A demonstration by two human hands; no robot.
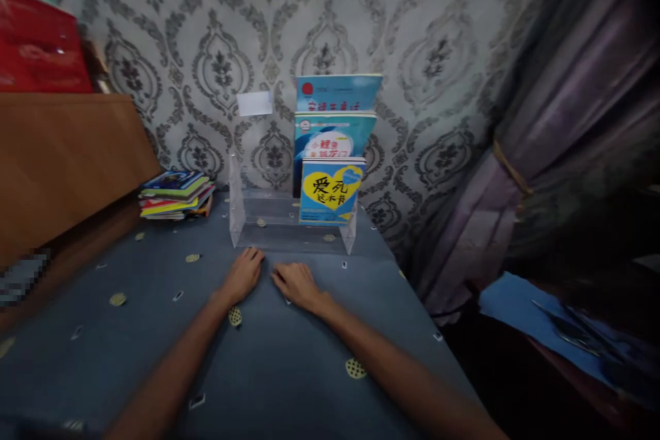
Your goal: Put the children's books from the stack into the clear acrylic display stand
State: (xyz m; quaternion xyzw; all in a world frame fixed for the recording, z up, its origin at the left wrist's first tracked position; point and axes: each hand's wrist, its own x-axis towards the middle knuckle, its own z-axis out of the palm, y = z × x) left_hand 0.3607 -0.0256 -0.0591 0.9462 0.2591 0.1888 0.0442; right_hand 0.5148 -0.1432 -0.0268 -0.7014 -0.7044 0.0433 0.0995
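Both my hands rest palm down on a blue-grey tablecloth dotted with yellow spots. My left hand and my right hand lie side by side, fingers stretched out, holding nothing. Just beyond them stands a clear acrylic tiered rack. Three thin books fill its right side: a blue one with a yellow heart in front, a teal one behind it, and a blue one at the back. The rack's left side holds no books.
A stack of colourful thin books lies at the table's far left. A wooden board and a red box stand on the left. Purple curtains hang at the right, above a blue cloth.
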